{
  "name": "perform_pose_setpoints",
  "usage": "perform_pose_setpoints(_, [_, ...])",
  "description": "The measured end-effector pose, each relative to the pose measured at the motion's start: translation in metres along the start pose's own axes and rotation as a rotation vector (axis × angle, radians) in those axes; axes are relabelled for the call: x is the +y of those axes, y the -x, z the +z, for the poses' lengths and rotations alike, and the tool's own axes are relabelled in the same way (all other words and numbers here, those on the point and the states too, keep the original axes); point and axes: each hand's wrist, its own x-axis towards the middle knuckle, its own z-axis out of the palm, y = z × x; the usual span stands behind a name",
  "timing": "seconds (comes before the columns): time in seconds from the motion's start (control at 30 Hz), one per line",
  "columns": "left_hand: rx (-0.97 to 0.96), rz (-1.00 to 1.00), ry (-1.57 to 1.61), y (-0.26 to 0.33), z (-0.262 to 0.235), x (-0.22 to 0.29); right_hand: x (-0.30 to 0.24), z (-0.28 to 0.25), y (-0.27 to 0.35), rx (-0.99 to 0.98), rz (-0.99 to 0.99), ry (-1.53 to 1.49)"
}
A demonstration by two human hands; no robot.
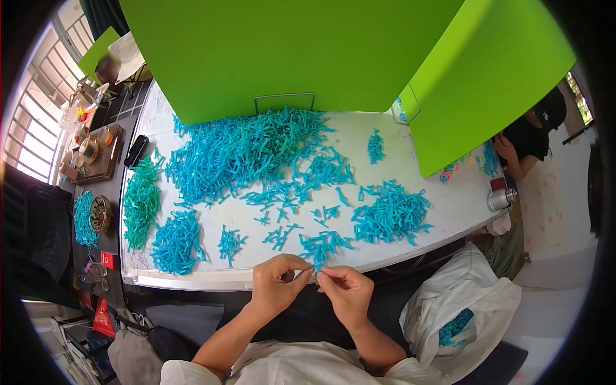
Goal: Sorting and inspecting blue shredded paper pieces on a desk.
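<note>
My left hand (277, 282) and right hand (348, 294) seem to pinch the same small blue piece (317, 269), thumb to finger; I'd best keep both grips light and steady

Up from the lower edge slanted 2 bare forearms (224, 340), and there, lower middle, left hand (279, 282) and right hand (348, 295) pinched thumb to forefinger, fingertips (307, 274) nearly touching!
</note>
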Motion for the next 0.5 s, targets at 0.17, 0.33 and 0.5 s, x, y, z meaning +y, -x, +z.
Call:
perform_pose_setpoints(0.17, [-0.163, -0.237, 0.177, 0.006, -0.013, -0.003, 0.005, -0.001, 0.004, -0.006, 0.124, -0.13])
perform_pose_setpoints(0.33, [-0.156, -0.533, 1.254, 0.004, -0.037, -0.015, -0.001, -0.014, -0.008, 0.159, 0.122, -0.187])
perform_pose_setpoints(0.5, [-0.116, -0.49, 1.483, 0.006, -0.045, -0.001, 0.009, -0.03, -0.023, 0.173, -0.149, 0.138])
